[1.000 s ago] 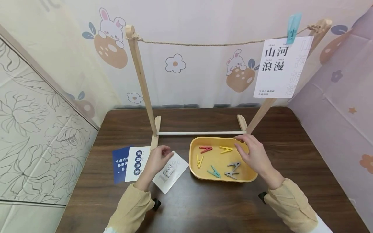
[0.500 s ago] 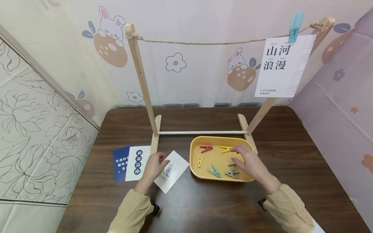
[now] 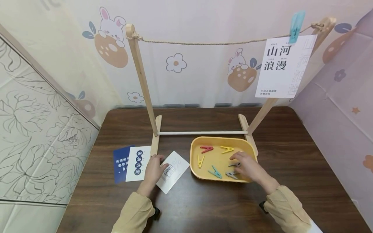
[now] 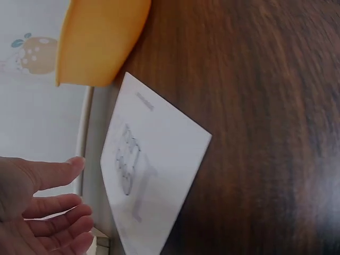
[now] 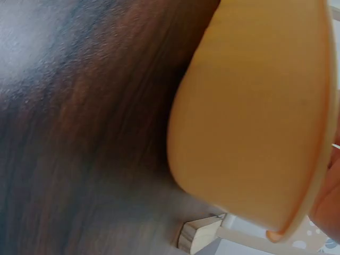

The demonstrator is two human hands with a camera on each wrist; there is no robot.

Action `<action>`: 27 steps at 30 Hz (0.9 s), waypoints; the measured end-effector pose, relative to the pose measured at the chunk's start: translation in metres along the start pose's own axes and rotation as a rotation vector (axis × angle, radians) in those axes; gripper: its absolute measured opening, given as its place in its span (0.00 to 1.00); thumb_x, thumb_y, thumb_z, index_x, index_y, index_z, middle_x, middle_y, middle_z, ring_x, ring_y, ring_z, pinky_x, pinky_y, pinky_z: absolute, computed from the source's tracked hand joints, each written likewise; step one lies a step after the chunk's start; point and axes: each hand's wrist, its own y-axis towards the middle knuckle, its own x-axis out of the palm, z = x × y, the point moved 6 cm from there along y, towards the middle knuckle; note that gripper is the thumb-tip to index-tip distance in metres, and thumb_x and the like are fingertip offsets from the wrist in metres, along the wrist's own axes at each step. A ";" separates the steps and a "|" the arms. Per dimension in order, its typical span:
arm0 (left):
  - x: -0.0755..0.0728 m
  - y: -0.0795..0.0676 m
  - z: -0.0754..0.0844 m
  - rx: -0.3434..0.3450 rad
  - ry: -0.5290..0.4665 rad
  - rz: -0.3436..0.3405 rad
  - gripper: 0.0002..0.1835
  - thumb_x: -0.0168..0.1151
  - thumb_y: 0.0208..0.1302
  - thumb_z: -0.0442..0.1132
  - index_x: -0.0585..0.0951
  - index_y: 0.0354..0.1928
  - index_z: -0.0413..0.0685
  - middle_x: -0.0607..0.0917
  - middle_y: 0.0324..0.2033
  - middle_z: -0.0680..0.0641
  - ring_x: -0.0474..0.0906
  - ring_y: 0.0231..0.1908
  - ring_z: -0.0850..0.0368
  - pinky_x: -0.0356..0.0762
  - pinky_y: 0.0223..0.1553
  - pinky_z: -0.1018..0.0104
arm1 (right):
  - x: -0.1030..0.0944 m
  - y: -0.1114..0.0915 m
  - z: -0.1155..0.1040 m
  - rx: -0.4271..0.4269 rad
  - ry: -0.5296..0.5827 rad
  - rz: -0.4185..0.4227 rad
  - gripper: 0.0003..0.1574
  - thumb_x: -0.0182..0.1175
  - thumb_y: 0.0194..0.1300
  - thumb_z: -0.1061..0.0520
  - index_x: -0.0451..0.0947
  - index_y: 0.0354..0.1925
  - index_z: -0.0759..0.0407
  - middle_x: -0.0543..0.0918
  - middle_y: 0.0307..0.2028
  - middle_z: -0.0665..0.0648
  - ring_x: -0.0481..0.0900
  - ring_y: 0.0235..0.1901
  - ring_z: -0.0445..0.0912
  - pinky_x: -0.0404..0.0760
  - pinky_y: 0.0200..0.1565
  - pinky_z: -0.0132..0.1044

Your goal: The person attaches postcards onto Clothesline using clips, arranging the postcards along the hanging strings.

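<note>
In the head view my right hand [image 3: 248, 166] reaches into a yellow basket [image 3: 193, 161], thumb and fingers apart around a grey clothespin [image 3: 234, 164]. A second grey clothespin [image 3: 231, 175] lies just below it. The basket wall hides most of this hand in the right wrist view. My left hand [image 3: 153, 171] is beside a white "Good Luck" card [image 3: 174, 171], its fingers relaxed and holding nothing. The left wrist view shows the thumb and loosely bent fingers [image 4: 66, 215] near the card's edge.
A red clothespin [image 3: 207, 149], yellow ones and a teal clothespin [image 3: 215, 172] lie in the basket. A white card [image 3: 138, 163] overlaps a blue card [image 3: 120, 163]. Behind stands a wooden frame with a rope [image 3: 198, 43], where a blue clip [image 3: 296, 27] holds a hanging card [image 3: 275, 81].
My right hand has moved left and down into the basket toward the grey clothespins. My left hand has lowered slightly beside the "Good Luck" card.
</note>
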 end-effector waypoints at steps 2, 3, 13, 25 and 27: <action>0.002 0.000 -0.001 -0.003 0.011 0.009 0.18 0.69 0.45 0.35 0.78 0.38 0.32 0.77 0.34 0.40 0.74 0.36 0.47 0.71 0.39 0.56 | 0.003 0.000 0.001 -0.006 -0.017 -0.018 0.22 0.69 0.40 0.65 0.76 0.38 0.65 0.77 0.37 0.57 0.75 0.38 0.51 0.74 0.37 0.43; 0.003 0.001 -0.002 -0.003 0.016 0.012 0.19 0.69 0.44 0.35 0.78 0.38 0.32 0.77 0.34 0.40 0.74 0.36 0.47 0.71 0.39 0.56 | 0.005 0.000 0.001 -0.011 -0.027 -0.025 0.22 0.70 0.40 0.65 0.76 0.38 0.64 0.76 0.37 0.58 0.75 0.38 0.51 0.74 0.37 0.43; 0.012 0.003 -0.006 -0.022 0.056 -0.001 0.24 0.73 0.39 0.38 0.78 0.40 0.32 0.77 0.37 0.37 0.72 0.40 0.43 0.70 0.43 0.54 | 0.014 0.002 0.004 -0.059 -0.102 -0.054 0.22 0.70 0.39 0.66 0.76 0.38 0.64 0.76 0.37 0.59 0.75 0.37 0.51 0.75 0.35 0.42; 0.017 0.004 -0.006 0.001 0.090 0.041 0.25 0.75 0.34 0.36 0.79 0.37 0.30 0.74 0.31 0.40 0.72 0.34 0.45 0.71 0.36 0.55 | 0.022 0.001 0.008 -0.094 -0.116 -0.088 0.18 0.66 0.40 0.70 0.77 0.34 0.60 0.76 0.33 0.54 0.75 0.33 0.46 0.75 0.33 0.39; 0.018 0.005 -0.006 -0.007 0.088 0.039 0.25 0.75 0.33 0.36 0.79 0.37 0.31 0.74 0.30 0.40 0.72 0.33 0.46 0.71 0.36 0.55 | 0.023 0.000 0.008 -0.102 -0.115 -0.086 0.18 0.65 0.39 0.70 0.77 0.34 0.60 0.76 0.32 0.54 0.75 0.32 0.46 0.75 0.33 0.39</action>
